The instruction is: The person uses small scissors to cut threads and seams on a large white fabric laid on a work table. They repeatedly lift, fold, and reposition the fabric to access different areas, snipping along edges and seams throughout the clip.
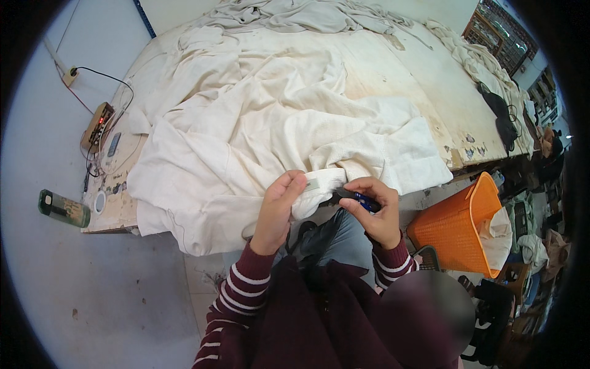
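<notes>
So I've got both hands up at the near edge of the table, working close to the body. The left hand is pinching a folded band of the big cream-white woven cloth between thumb and fingers, I'd guess to keep that bit raised and steady. There's a small greyish patch on the band, too tiny for me to make out. The right hand is wrapped around a small black-and-blue handheld tool, its dark end pointing left, right at the band. Looks like snips, but I can't tell if the blades are apart or together, or actually touching fabric.

The rest of the cloth sprawls in loose folds across the pale, stained tabletop and drapes over the near edge. My read: the table carries the weight so the left hand only has to manage the one piece.

Off to the right, a tall orange perforated plastic basket stands beside the table with pale fabric in it. A green see-through bottle is over at the left corner, well apart from the hands.
</notes>
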Available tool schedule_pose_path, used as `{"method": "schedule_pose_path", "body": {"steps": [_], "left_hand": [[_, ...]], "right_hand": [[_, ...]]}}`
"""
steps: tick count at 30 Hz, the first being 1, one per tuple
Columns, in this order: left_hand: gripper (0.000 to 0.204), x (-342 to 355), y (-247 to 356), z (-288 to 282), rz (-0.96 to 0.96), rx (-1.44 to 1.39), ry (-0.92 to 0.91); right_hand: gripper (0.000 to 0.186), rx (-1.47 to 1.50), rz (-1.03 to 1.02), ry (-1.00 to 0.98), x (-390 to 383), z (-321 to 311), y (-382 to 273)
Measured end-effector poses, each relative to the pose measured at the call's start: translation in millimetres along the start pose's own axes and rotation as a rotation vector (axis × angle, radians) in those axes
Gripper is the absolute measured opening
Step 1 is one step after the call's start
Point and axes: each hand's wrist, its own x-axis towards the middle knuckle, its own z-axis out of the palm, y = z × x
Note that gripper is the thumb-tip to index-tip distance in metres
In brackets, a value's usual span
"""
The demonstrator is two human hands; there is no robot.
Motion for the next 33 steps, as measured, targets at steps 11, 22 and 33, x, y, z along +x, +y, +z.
{"method": "schedule_pose_path", "body": {"steps": [11,22,33], "left_hand": [[0.023,0,1,2,-0.045,-0.047,-0.009],[0.022,-3,3,6,-0.03,-0.011,0.002],[0.025,-20,36,-11,0.525,0.935,-0.126]], "right_hand": [[0.026,-0.101,-0.125,-0.007,2,15,8],[0.038,-0.073,-0.188,0.101,13,7,3],[0.043,0.226,0.035,-0.234,31,-31,15]]}}
